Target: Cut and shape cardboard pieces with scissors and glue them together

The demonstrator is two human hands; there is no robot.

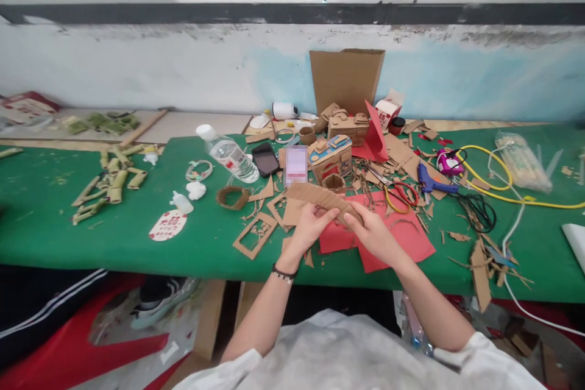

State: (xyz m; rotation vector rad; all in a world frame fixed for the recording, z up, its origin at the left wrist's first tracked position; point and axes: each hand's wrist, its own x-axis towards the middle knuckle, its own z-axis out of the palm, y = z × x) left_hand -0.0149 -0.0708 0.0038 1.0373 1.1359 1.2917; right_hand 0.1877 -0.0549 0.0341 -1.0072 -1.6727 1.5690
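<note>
A person's left hand (315, 228) and right hand (372, 231) held a bent strip of corrugated cardboard (311, 195) between them, the grip of each closed on it; the strip was over the near half of a green-covered counter (137, 253); red paper (404, 241) lay beside and below the right hand; farther back were red-and-yellow-handled scissors (390, 200), a blue glue gun (427, 178) and a clear water bottle (233, 158); at the far side, a large cardboard panel (345, 80) stood before the wall (183, 70).

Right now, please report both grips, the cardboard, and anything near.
Left grip and right grip both on cardboard. Red paper below right grip. Scissors close beyond.
</note>
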